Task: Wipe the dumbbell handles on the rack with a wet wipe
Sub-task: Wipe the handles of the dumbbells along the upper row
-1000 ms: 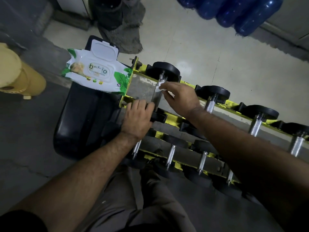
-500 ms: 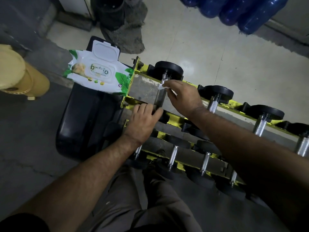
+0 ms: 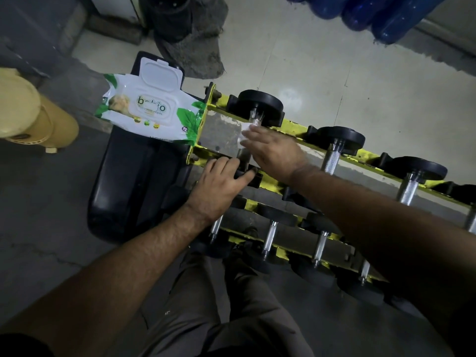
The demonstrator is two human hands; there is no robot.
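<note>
A yellow two-tier rack (image 3: 291, 124) holds several black-ended dumbbells with chrome handles. My right hand (image 3: 274, 150) presses a white wet wipe (image 3: 244, 132) against the handle of the leftmost top dumbbell (image 3: 258, 104), fingers stretched over it. My left hand (image 3: 219, 184) grips the near black end of that same dumbbell at the rack's front rail. The handle is mostly hidden under my right hand.
An open pack of wet wipes (image 3: 149, 109) lies on a black bench seat (image 3: 134, 186) left of the rack. Further dumbbells (image 3: 334, 150) sit to the right, with more on the lower tier (image 3: 270, 235). A yellow container (image 3: 28, 114) stands far left; blue bottles (image 3: 373, 11) at the top.
My right hand with the wipe has slid along the handle toward its far end, fingers now flatter. My left hand stays on the near dumbbell end.
</note>
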